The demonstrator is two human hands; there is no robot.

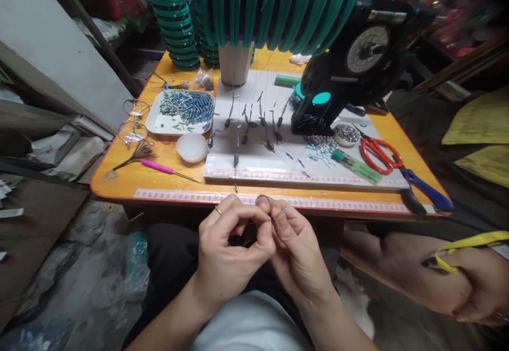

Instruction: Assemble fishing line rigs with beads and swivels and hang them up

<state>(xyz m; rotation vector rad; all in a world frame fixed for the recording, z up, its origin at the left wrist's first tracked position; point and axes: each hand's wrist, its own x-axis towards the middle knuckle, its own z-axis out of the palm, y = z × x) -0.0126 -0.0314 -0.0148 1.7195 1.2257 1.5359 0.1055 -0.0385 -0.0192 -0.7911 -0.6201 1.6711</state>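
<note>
My left hand and my right hand meet just in front of the table's near edge. Between the right thumb and fingers is a thin blue-tipped piece, slim as a short tube or wire. The left thumb and forefinger pinch at its dark inner end; exactly what they grip there is too small to make out. A yellow ring is on a left finger. Beyond the hands, several dark small weights on fine lines, one of them a grey weight, lie on a white board.
A white tray of blue tubes, a small bowl and a pink-handled hook tool lie left. Right are red scissors, blue pliers and a black dial machine. Green foam spools hang overhead. Another person's hand holds yellow strap.
</note>
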